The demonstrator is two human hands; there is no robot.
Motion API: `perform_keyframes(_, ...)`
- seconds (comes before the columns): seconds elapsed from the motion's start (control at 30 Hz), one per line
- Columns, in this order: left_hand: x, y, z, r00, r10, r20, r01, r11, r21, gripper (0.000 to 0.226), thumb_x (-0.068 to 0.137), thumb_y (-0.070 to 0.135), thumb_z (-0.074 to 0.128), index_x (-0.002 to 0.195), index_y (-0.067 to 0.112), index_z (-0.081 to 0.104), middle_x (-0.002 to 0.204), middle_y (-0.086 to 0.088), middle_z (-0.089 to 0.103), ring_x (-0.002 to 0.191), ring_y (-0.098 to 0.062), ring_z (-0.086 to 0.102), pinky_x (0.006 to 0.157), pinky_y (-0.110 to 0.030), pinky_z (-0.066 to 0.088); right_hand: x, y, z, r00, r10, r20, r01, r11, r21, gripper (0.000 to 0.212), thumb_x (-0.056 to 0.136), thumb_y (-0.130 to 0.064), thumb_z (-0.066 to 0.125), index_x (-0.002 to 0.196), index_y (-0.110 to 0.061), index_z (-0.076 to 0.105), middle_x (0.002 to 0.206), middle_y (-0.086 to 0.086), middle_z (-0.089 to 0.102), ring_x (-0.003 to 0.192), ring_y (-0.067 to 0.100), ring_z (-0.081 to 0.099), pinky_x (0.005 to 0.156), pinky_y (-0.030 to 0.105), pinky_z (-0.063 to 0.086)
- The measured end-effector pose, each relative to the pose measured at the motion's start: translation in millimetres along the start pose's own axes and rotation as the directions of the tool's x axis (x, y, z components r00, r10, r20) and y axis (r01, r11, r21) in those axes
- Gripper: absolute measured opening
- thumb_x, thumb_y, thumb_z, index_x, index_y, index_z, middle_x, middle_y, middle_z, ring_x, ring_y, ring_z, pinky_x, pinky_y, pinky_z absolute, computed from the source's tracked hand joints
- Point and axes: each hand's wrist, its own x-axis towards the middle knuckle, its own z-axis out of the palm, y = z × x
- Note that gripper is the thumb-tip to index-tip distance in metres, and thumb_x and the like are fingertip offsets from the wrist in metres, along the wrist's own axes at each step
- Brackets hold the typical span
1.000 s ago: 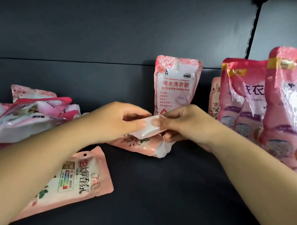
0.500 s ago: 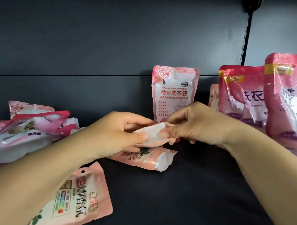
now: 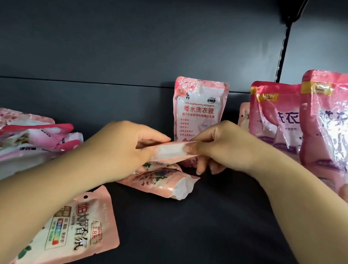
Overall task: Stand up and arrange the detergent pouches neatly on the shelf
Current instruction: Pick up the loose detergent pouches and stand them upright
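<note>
Both hands hold one pale pink detergent pouch [image 3: 171, 152] above the dark shelf [image 3: 215, 228], its white bottom gusset facing me. My left hand [image 3: 121, 149] grips its left end, and my right hand [image 3: 218, 147] pinches its right end. Under them another floral pink pouch [image 3: 163, 181] lies flat. Behind the hands one pink pouch [image 3: 199, 111] stands upright against the back panel. A pouch with large printed characters [image 3: 75, 229] lies flat at the front left.
A heap of tumbled pink pouches [image 3: 29, 140] lies at the far left. Taller, darker pink pouches [image 3: 276, 113] stand in a row at the right, the nearest [image 3: 329, 125] at the frame's edge. A slotted upright [image 3: 283, 46] divides the back panel.
Both hands have lifted the held pouch a little off the pouch lying beneath it. The view has tilted slightly upward.
</note>
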Motion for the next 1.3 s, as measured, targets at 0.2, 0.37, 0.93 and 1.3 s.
perform_keyframes(0.2,0.4,-0.9,-4.4,0.981,0.081,-0.173,-0.063,0.992,0.107,0.035,0.084,0.017,0.059,0.078,0.051,0.061,0.064,0.042,0.052,0.081,0.015,0.057,0.068,0.005,0.037,1.1,-0.5,17.0,0.995,0.045,0.094,-0.083,0.889,0.450,0.010,0.091,-0.015,0.056,0.091,-0.019,0.065,0.088,0.010,0.071,0.080,0.017,0.069,0.068,0.032,0.059)
perform_keyframes(0.37,-6.7,7.4,-6.3,0.874,0.341,-0.347,-0.255,0.928,0.270,0.020,0.078,0.029,0.060,0.091,0.044,0.064,0.078,0.048,0.052,0.064,0.019,0.056,0.059,0.004,0.039,3.6,-0.5,3.0,0.958,0.088,0.272,-0.278,0.517,0.809,0.064,0.076,-0.061,0.052,0.122,-0.017,0.053,0.090,0.019,0.070,0.079,0.035,0.069,0.063,0.041,0.059)
perform_keyframes(0.93,3.4,16.9,6.4,0.917,-0.362,-0.165,0.103,0.615,-0.782,0.099,0.044,0.048,0.084,0.130,0.013,0.048,0.122,0.001,0.063,0.100,-0.009,0.064,0.087,-0.039,0.052,11.4,4.2,16.4,0.987,-0.158,-0.039,0.104,0.433,0.895,0.090,0.068,0.017,0.057,0.143,-0.026,0.031,0.099,0.007,0.072,0.084,0.025,0.069,0.071,0.040,0.057)
perform_keyframes(1.3,1.9,6.7,18.4,0.961,-0.055,-0.272,-0.076,0.892,-0.446,0.059,0.049,0.041,0.067,0.100,0.056,0.041,0.089,0.011,0.072,0.090,-0.002,0.066,0.081,-0.029,0.049,21.4,15.2,0.0,0.978,0.158,-0.137,0.057,0.432,0.900,0.012,0.091,-0.011,0.055,0.085,-0.008,0.065,0.071,0.005,0.073,0.060,0.015,0.069,0.061,0.031,0.057)
